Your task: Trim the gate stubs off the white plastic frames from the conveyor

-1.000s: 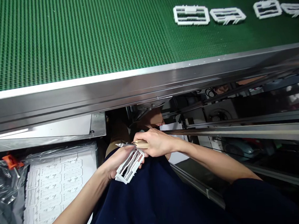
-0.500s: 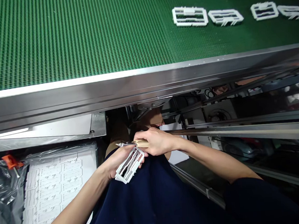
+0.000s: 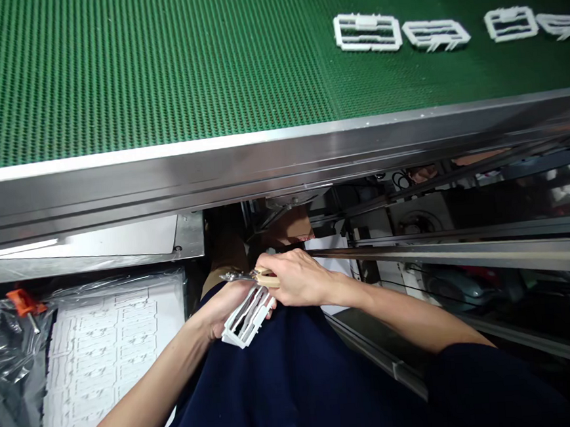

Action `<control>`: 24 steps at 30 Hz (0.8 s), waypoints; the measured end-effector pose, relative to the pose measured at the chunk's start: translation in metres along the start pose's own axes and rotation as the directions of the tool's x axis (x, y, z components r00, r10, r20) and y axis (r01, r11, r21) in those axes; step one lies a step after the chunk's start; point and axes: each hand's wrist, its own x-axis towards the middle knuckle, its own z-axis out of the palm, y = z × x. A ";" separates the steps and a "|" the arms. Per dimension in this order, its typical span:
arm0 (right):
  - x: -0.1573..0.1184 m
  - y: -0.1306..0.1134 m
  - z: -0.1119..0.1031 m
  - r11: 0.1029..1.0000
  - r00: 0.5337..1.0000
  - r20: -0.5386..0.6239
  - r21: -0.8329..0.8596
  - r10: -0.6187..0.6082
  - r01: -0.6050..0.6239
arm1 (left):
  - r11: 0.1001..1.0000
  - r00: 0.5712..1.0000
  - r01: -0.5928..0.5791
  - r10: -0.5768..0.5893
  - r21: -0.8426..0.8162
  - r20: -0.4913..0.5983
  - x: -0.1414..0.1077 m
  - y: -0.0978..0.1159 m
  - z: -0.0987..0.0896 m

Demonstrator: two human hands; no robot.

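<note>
Holding a white plastic frame (image 3: 248, 316) in the left hand (image 3: 226, 308), grip closed on it, while the right hand (image 3: 295, 278) has a firm grip on a wood-handled knife (image 3: 265, 278) just above. Past the steel rail (image 3: 262, 169), four more white frames (image 3: 367, 32) sit on a green conveyor belt (image 3: 155, 66).

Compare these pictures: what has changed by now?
The right hand has turned slightly, tipping the wood-handled knife so its handle end dips, blade still above the white plastic frame. Nothing was taken or let go: the left hand still holds the frame, and the white frames on the green belt lie in the same row.
</note>
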 end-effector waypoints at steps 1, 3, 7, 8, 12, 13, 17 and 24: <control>0.000 0.003 0.001 0.999 0.999 -0.015 -0.004 0.042 -0.042 | 1.000 1.000 -0.017 0.017 0.016 0.011 -0.001 0.001 0.000; -0.001 0.013 0.002 0.992 0.991 -0.040 0.004 0.124 -0.124 | 0.997 0.998 -0.052 0.049 0.049 0.044 -0.003 0.003 -0.001; -0.005 0.034 0.003 0.975 0.973 -0.093 0.089 0.213 -0.205 | 0.995 0.992 -0.071 0.064 0.063 0.112 -0.006 0.004 -0.004; -0.005 0.039 0.003 0.970 0.968 -0.109 0.108 0.227 -0.216 | 0.996 0.991 -0.071 0.063 0.061 0.119 -0.006 0.004 -0.005; -0.007 0.046 0.009 0.943 0.932 -0.176 0.165 0.318 -0.290 | 0.995 0.985 -0.089 0.082 0.037 0.149 -0.006 0.004 -0.006; -0.007 0.045 0.011 0.934 0.922 -0.190 0.190 0.337 -0.303 | 0.995 0.984 -0.095 0.090 0.025 0.155 -0.006 0.004 -0.006; -0.004 0.028 0.015 0.897 0.930 -0.209 0.390 0.304 -0.206 | 0.993 0.982 -0.114 0.118 -0.034 0.146 -0.003 0.003 -0.008; 0.004 -0.005 0.015 0.836 0.967 -0.170 0.545 0.190 -0.068 | 0.982 0.996 -0.082 0.088 -0.168 0.026 -0.001 0.001 -0.011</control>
